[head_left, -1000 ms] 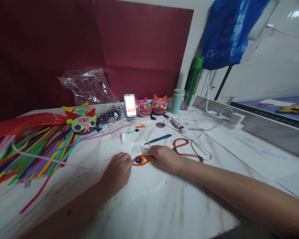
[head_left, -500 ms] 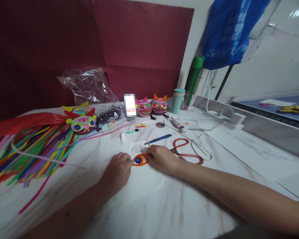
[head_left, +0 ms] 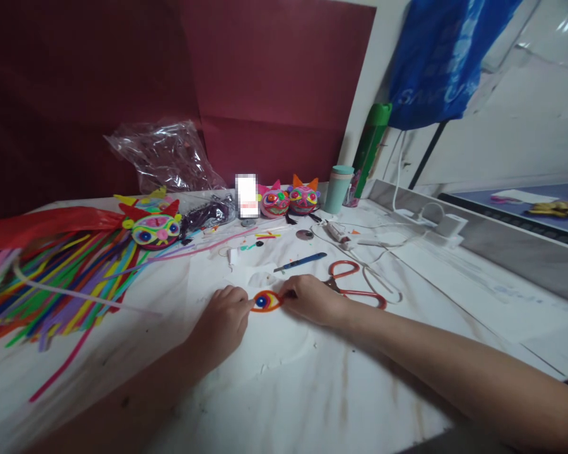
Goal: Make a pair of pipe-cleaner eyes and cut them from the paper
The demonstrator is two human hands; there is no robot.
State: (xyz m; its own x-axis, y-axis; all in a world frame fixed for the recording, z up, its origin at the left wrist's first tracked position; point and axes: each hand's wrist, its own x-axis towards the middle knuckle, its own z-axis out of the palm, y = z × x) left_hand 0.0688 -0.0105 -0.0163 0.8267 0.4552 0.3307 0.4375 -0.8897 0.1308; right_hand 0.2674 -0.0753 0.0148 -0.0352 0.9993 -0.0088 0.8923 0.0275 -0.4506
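A flat eye-shaped piece (head_left: 266, 302) lies on the white worktop, with a blue centre, red and yellow bands and an orange outline. At its left corner, the curled fingers of my left hand (head_left: 227, 315) press on it. My right hand (head_left: 310, 299) pinches the right corner, its fingertips partly hidden. Beyond my right hand lies a pair of scissors (head_left: 362, 292) with red handles, blades mostly covered by that hand. A blue craft knife (head_left: 300, 262) rests just behind the eye-shaped piece.
Colourful strips (head_left: 71, 290) spread over the left side beside a decorated animal head (head_left: 156, 230). Two more decorated heads, one pink (head_left: 274, 200) and one orange-eared (head_left: 304, 197), stand at the back near a green cup (head_left: 339, 189). White cables and a power strip (head_left: 447, 227) lie right.
The camera view has shifted slightly. Both hands stay at the two corners of the eye-shaped piece, with hardly any visible movement.
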